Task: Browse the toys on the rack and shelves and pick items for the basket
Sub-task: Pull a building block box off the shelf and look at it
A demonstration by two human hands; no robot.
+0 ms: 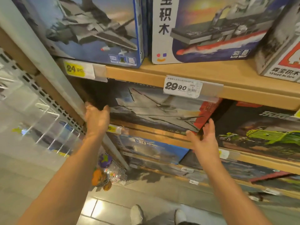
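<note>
While reaching into the middle shelf [227, 88], gripping a large jet-fighter building-block box [154, 111] at both ends. Left hand [95, 117] curled over the box's left edge, fingertips hooked behind the dark corner just beside the shelf upright [68, 88]. Right hand [204, 140] pressed against the box's right lower corner, thumb on the front face, fingers laid along the red side; whether wrapped fully behind, cannot tell through the blur. Box tilted, right end lower, bottom edge at the shelf lip and partly in front of the green truck box [263, 135] beside it. Still inside the shelf bay under the 29.90 price tag [182, 87], not yet lifted clear.

Judged from this: one pick under way, roughly at the drawing-out stage. No basket in view, so nothing to say of what already lies in it. Left to do: slide the box free, lower it to the basket, then go on browsing. Above: another jet box [97, 30] and an aircraft-carrier box [211, 34] untouched. Small toys [102, 177] hanging low on the wire rack [53, 135] at left, also untouched.
</note>
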